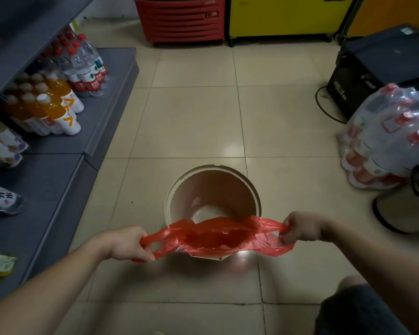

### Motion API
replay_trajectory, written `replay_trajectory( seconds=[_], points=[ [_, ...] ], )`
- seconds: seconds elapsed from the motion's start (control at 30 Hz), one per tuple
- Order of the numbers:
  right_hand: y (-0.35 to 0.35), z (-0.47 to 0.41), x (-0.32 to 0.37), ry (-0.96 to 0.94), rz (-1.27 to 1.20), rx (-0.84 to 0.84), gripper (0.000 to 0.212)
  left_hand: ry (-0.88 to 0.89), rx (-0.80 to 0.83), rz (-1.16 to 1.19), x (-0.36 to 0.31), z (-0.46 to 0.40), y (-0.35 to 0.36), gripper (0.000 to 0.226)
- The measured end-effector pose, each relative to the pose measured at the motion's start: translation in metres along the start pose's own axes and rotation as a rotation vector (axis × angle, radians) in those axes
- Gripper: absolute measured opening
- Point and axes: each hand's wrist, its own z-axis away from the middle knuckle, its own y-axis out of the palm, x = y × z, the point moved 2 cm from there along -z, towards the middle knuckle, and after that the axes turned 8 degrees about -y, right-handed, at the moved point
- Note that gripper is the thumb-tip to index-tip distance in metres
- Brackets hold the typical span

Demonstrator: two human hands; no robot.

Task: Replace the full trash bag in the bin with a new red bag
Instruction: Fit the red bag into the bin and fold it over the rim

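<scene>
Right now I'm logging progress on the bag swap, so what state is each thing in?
Bin: upright on the floor, unlined, almost empty.
Red bag: mouth stretched open over the bin's near rim, not yet tucked in.
Left hand: closed on the bag's left handle.
Right hand: closed on the bag's right handle.
Shelf bottles: standing upright, capped.

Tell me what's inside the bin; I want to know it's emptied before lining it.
The bin looks empty: bare walls and pale bottom, with one small reddish scrap on the inner wall. The red bag, stretched between left hand and right hand, hides the near part.
</scene>
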Motion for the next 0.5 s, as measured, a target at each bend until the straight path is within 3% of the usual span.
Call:
replay_trajectory(
  seconds=[0.2,0.27,0.4,0.5],
  points=[
    [0.01,-0.019,-0.01,0.01,0.091,-0.086,0.008,0.011,-0.118,-0.114,-0.003,-0.018,0.015,0.026],
    [0.009,-0.017,-0.009,-0.043,-0.006,-0.134,0.027,0.035,-0.129,-0.026,-0.006,-0.017,0.011,0.035],
    [-0.001,-0.003,0.0,-0.16,-0.256,-0.175,0.09,0.075,-0.208,0.205,-0.019,-0.001,-0.006,0.085],
    [-0.004,0.004,0.019,-0.263,-0.026,-0.302,0.104,0.12,-0.374,0.219,-0.04,0.007,-0.008,0.083]
  ],
)
